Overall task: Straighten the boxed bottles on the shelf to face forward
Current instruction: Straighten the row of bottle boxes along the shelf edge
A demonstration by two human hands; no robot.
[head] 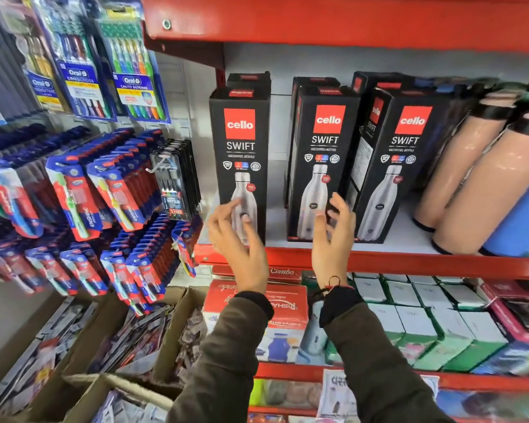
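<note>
Three black boxed bottles stand upright on the red shelf [409, 261]. The left box [240, 141] faces forward, apart from the others. The middle box [321, 154] faces forward. The right box [406, 154] is turned slightly, with its left side panel showing. More black boxes stand behind them. My left hand [239, 245] hovers in front of the left box's lower part, fingers apart, holding nothing. My right hand [333, 236] is raised in front of the middle box's lower right corner, fingers spread and empty.
Peach and blue loose bottles [483, 184] lean at the shelf's right end. Toothbrush packs [104, 190] hang on the wall at left. Below are red combo boxes [287, 303], white-green boxes [425, 325] and cardboard cartons [110, 346] of packets.
</note>
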